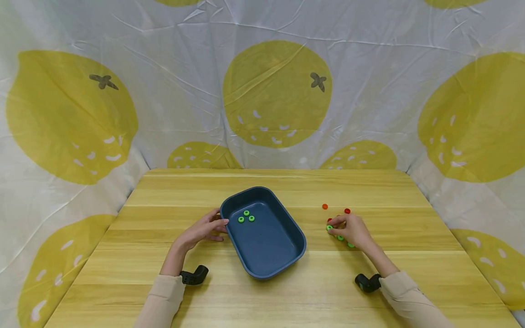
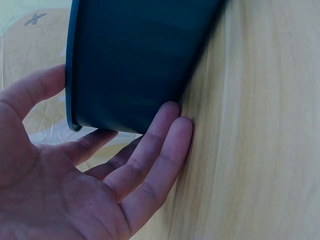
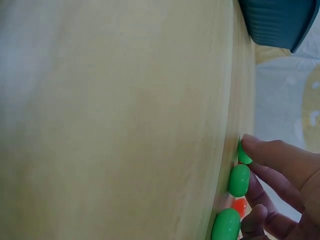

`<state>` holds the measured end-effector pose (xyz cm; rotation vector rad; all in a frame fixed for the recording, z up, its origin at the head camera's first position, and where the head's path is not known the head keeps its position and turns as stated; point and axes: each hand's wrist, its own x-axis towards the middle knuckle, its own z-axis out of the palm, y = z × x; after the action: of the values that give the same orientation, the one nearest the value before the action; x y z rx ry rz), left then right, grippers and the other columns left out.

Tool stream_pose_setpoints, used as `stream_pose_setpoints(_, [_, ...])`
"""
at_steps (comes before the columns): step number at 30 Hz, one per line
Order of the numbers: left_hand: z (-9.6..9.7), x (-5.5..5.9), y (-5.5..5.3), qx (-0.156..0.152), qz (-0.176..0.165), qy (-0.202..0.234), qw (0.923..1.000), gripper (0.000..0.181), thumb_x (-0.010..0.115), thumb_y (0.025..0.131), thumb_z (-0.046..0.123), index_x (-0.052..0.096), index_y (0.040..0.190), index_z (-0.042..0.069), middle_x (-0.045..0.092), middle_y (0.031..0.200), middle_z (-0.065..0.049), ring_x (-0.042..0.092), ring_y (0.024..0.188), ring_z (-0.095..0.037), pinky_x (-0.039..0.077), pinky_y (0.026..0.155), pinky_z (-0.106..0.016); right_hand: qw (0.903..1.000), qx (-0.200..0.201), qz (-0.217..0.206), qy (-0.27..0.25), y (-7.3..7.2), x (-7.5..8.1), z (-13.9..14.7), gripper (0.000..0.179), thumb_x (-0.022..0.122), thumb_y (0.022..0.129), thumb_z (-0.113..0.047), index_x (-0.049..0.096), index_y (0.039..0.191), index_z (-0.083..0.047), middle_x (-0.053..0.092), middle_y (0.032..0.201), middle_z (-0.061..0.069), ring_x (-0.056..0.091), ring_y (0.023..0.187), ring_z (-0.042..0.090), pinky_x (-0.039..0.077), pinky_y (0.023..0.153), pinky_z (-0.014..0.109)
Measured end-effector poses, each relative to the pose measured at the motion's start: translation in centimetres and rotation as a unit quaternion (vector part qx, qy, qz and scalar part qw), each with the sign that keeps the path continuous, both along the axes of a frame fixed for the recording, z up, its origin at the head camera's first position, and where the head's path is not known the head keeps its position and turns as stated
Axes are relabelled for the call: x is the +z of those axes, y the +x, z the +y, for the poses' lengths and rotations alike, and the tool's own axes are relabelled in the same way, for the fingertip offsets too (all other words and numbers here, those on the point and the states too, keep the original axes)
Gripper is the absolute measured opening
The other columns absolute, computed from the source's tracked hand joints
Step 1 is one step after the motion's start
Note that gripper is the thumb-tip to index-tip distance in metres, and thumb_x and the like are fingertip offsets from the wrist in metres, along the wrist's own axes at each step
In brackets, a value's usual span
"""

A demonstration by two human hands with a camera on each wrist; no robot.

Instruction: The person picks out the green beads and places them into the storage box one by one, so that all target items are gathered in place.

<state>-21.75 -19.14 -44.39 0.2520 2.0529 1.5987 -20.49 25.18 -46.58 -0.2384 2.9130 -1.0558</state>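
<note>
A dark blue rectangular basin point(image 1: 265, 255) stands at an angle on the table with three small green rings point(image 1: 246, 213) near its far left corner. My left hand point(image 1: 206, 226) is at the basin's left side. In the left wrist view its thumb point(image 2: 47, 84) touches the rim, and the other fingers lie loosely extended at the outer wall and table. To the right of the basin, my right hand point(image 1: 352, 231) pinches a green ring point(image 1: 329, 228) between thumb and index finger. Two more green rings point(image 3: 239, 180) lie under that hand, which partly covers them.
Red rings point(image 1: 347, 211) and an orange ring point(image 1: 325, 206) lie on the wooden table point(image 1: 184, 187), just beyond my right hand. A black camera point(image 1: 196, 275) is worn on each wrist. Behind the table hangs a white cloth point(image 1: 180, 91) printed with lemons.
</note>
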Motion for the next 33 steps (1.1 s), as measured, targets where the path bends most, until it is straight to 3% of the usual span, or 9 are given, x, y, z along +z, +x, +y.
stream_pose_setpoints(7, [0.0,-0.1,0.0,-0.001,0.0,-0.003,1.0,0.065,0.051,0.096,0.03,0.018,0.147,0.006,0.038,0.139,-0.028,0.06,0.106,-0.025,0.054,0.087,-0.044,0.9998,0.003,0.001,-0.018,-0.1,0.7,0.2,0.015,0.073,0.08,-0.016,0.073,0.092,-0.007,0.07,0.081,0.006,0.048,0.053,0.007,0.04,0.048,0.02])
stream_pose_setpoints(12, [0.0,-0.1,0.0,-0.002,0.004,0.001,1.0,0.065,0.051,0.096,0.029,0.018,0.147,0.005,0.038,0.138,-0.028,0.06,0.106,-0.026,0.054,0.087,-0.045,0.9993,0.008,0.016,-0.032,-0.5,1.9,0.1,0.014,0.072,0.081,-0.014,0.073,0.093,-0.006,0.07,0.082,0.009,0.039,0.051,0.006,0.034,0.046,0.02])
stream_pose_setpoints(17, [0.0,-0.2,0.0,-0.003,0.005,0.0,1.0,0.065,0.051,0.096,0.029,0.018,0.147,0.006,0.038,0.138,-0.028,0.061,0.106,-0.026,0.054,0.087,-0.044,0.9988,0.015,0.036,-0.029,-1.2,3.0,-0.7,0.014,0.073,0.081,-0.014,0.074,0.093,-0.007,0.071,0.084,0.01,0.041,0.053,0.007,0.035,0.048,0.019])
stream_pose_setpoints(27, [0.0,-0.2,0.0,-0.001,0.003,-0.001,1.0,0.065,0.051,0.096,0.029,0.018,0.148,0.006,0.038,0.139,-0.028,0.06,0.107,-0.027,0.054,0.087,-0.045,0.9971,0.036,0.055,-0.038,-3.0,6.3,-3.6,0.018,0.072,0.082,-0.019,0.073,0.096,-0.008,0.072,0.088,0.012,0.031,0.043,0.006,0.028,0.041,0.02])
stream_pose_setpoints(33, [0.0,0.0,0.1,-0.003,0.004,0.003,1.0,0.066,0.05,0.097,0.029,0.017,0.148,0.005,0.037,0.14,-0.028,0.06,0.108,-0.028,0.054,0.087,-0.045,0.9962,0.052,0.051,-0.048,-3.7,8.2,-6.0,0.019,0.072,0.082,-0.019,0.073,0.099,-0.009,0.072,0.091,0.012,0.036,0.045,0.009,0.03,0.041,0.021])
